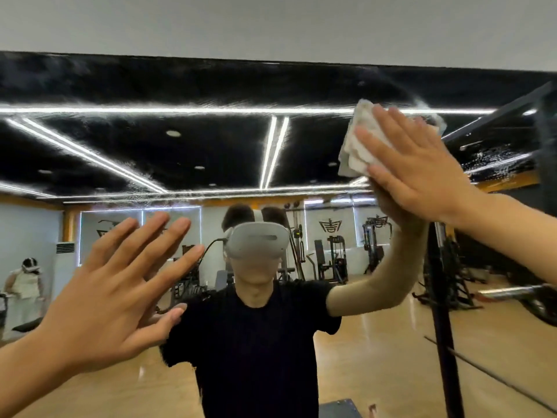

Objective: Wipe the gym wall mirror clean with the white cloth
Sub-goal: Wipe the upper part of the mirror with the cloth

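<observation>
A: What does the person wear?
B: Seen in reflection: a black short-sleeved T-shirt (256,342) and a pale grey headset (256,244) over the eyes, its white strap (256,215) crossing the head. Both forearms (518,230) are bare.

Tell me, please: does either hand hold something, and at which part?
The right hand presses the white cloth flat on the mirror, lying straight across its middle, not gripping. The left hand is open and holds nothing.

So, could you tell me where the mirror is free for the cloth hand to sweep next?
Free: the upper glass of the wall mirror, leftward from the crumpled white cloth and above the open left hand; also the strip between the hands. Crowded: where the right hand presses the cloth, and around the left hand.
</observation>
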Motion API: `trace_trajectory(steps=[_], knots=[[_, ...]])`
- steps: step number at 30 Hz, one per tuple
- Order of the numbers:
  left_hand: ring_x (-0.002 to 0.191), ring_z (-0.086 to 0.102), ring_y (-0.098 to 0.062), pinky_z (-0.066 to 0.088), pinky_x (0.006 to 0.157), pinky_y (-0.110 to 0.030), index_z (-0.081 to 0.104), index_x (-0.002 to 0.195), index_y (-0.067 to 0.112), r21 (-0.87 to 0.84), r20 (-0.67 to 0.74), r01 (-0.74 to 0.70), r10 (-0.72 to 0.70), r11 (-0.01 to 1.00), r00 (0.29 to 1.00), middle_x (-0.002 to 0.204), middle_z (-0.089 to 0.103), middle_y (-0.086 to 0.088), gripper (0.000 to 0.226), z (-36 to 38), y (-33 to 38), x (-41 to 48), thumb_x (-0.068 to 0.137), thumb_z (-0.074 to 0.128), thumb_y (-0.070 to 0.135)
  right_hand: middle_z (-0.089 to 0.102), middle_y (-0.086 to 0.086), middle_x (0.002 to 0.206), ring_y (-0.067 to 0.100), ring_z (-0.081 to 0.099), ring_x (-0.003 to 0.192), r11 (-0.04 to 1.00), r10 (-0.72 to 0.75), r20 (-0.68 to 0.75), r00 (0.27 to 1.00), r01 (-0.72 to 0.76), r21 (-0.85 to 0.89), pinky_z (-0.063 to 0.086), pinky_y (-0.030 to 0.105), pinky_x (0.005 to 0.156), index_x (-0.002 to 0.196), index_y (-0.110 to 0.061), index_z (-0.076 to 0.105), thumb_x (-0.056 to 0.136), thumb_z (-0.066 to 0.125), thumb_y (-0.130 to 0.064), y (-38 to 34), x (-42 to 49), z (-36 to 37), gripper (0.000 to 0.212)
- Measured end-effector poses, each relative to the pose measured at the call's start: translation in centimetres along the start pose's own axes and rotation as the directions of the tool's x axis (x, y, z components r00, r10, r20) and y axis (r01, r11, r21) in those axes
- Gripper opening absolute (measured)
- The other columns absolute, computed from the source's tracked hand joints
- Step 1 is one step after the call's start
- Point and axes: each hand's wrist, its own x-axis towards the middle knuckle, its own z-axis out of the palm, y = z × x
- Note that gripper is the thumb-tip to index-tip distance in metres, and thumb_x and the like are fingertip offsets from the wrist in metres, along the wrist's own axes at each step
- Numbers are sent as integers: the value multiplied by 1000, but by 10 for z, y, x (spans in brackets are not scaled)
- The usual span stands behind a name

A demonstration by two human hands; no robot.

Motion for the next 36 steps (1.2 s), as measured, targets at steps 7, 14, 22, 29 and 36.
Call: trace_trajectory(steps=[7,14,22,29,36], knots=[[161,21,-38,15,128,-59,37,163,20,1,14,6,-6,1000,1000,173,24,-16,79,-2,1,-3,94,47,56,-1,9,177,31,-3,163,956,285,-109,952,-274,102,1,58,130,169,-30,5,108,11,-54,-38,87,-15,65],[160,23,-39,18,126,-60,38,163,19,17,26,10,-11,1000,1000,173,24,-16,80,-1,0,-3,94,47,57,-5,2,177,25,-7,163,945,-313,100,944,320,-69,-4,50,131,169,-35,10,112,17,-53,-31,0,-2,60],[161,21,-38,18,126,-58,34,165,21,35,55,30,-32,999,998,174,22,-15,82,-1,4,-3,94,48,58,-3,1,177,25,-7,163,998,60,-59,996,-59,17,0,55,130,167,-39,1,108,6,-59,-45,101,-20,63],[161,19,-38,18,127,-58,30,167,21,39,86,11,-14,999,996,175,20,-15,80,-4,-1,-5,98,44,58,3,7,177,33,-1,163,990,-139,-107,984,142,18,1,58,129,168,-31,10,107,13,-52,-191,164,-16,65],[161,19,-37,20,124,-61,29,168,23,39,88,2,-5,999,996,175,19,-14,82,-2,-5,-8,96,45,59,6,7,177,29,0,163,865,-501,-35,865,502,16,-1,53,131,168,-32,14,111,19,-52,-193,123,-10,61]])
